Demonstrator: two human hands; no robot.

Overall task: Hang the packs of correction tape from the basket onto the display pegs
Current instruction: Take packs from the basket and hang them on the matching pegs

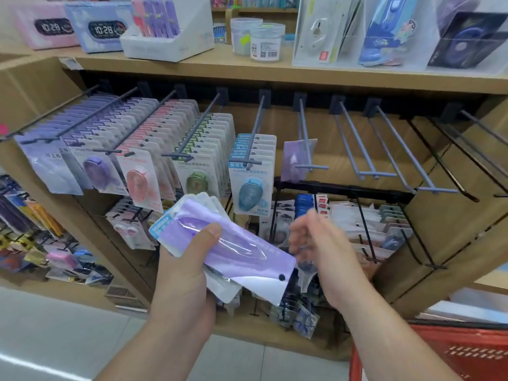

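While packs (233, 251) are gripped by the left hand (187, 270), the blurred right hand's (316, 243) hold cannot be told; light and slick, they are likely best pinched by the hole (281, 277).

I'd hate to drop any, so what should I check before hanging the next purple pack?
1. Left hand grips the stack of purple packs: ok.
2. Right hand empty and ready: cannot tell, blurred.
3. Top pack's hang hole uncovered: ok.
4. Peg holding a single purple pack has room: ok.
5. Hole end turned toward the pegs: not ok, it points down and right.
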